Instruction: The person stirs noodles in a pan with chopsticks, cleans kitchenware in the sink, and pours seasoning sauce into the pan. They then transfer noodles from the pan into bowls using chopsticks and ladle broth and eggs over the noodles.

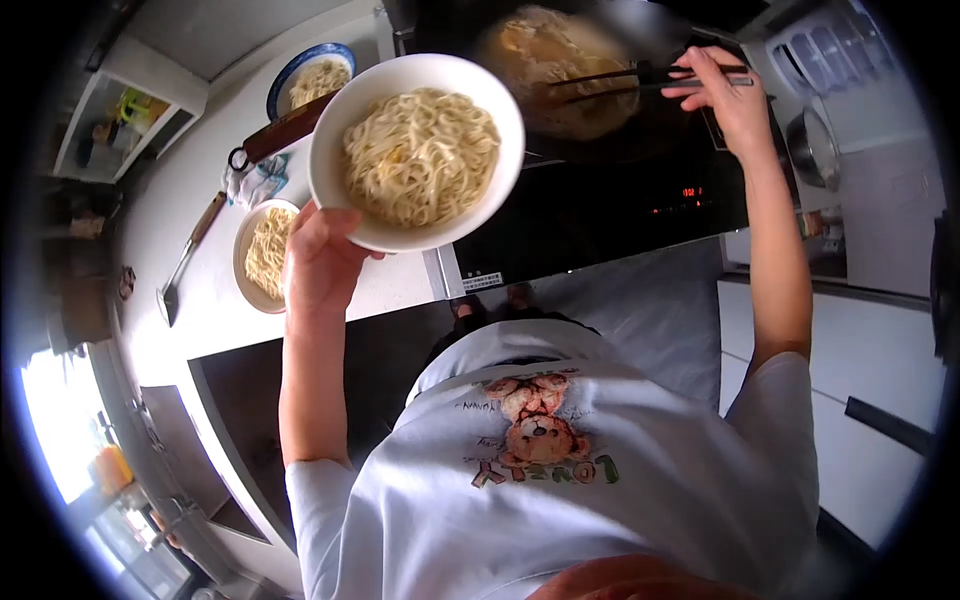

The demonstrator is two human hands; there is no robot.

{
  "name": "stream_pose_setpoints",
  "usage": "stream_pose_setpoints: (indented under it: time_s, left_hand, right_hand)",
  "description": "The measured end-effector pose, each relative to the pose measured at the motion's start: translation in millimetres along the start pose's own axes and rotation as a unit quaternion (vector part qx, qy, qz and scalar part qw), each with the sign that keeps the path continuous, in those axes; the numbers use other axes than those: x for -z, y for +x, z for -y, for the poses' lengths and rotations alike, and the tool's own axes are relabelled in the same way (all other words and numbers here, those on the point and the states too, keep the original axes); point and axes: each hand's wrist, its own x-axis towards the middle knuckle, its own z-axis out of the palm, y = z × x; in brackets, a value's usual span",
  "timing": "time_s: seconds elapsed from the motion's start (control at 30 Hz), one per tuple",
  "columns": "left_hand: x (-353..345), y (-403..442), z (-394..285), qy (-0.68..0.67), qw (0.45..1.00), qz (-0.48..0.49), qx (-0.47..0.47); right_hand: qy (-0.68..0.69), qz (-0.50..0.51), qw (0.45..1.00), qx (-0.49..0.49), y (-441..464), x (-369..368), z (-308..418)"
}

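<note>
My left hand [325, 250] grips the rim of a white bowl [325, 170] heaped with noodles [422, 155], held up beside the stove. In my right hand [722, 90] is a pair of dark chopsticks [620, 82], fingers closed round their upper ends. The chopstick tips reach over a wok [650, 130] of cloudy broth [540, 80], where pale and yellowish food shows. Steam or blur hides part of the wok's far side. A wooden handle [285, 130] sticks out to the left, partly behind the bowl.
On the white counter [150, 240] stand a second bowl of noodles [268, 255] and a blue-rimmed bowl of noodles [320, 82]. A ladle [185, 260] and a crumpled cloth [256, 182] lie nearby. The black cooktop [600, 210] shows red digits. A metal bowl [815, 148] is at right.
</note>
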Motion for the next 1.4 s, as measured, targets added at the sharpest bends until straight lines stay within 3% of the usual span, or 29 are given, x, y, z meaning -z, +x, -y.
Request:
stream_pose_setpoints:
  time_s: [0.13,0.27,0.43,0.53,0.57,0.67,0.83,1.03,1.23,1.4]
  left_hand:
    - [0,-4,2,-0.012,0.999,-0.03,-0.01]
    - [2,-6,1,-0.025,0.999,-0.03,-0.009]
    - [5,-6,2,-0.021,0.999,-0.045,-0.009]
    - [6,-7,3,-0.022,0.999,-0.048,-0.009]
    - [6,-8,3,-0.023,0.998,-0.06,-0.011]
    - [7,-11,4,-0.027,0.997,-0.073,-0.018]
    - [14,-13,3,-0.032,0.998,-0.04,-0.024]
    - [14,-15,2,-0.047,0.996,-0.06,-0.039]
    - [14,-14,-1,-0.034,0.998,-0.051,-0.026]
    - [32,-9,0,-0.008,1.0,0.015,0.017]
  right_hand:
    - [-0.025,-0.042,0.999,-0.025,5,36,3]
    - [0.067,0.072,0.995,-0.031,8,35,16]
    - [0.074,0.068,0.993,-0.067,31,7,0]
    - [0.199,0.02,0.965,-0.168,43,-10,-11]
    - [0.103,0.046,0.988,-0.101,46,-9,-24]
    - [0.17,0.065,0.979,-0.092,51,-17,-40]
    - [0.253,-0.02,0.959,-0.123,49,-38,-38]
    - [0.301,-0.017,0.929,-0.214,56,-35,-47]
    - [0.369,-0.024,0.906,-0.207,58,-25,-59]
    - [0.415,-0.041,0.895,-0.16,57,-6,-45]
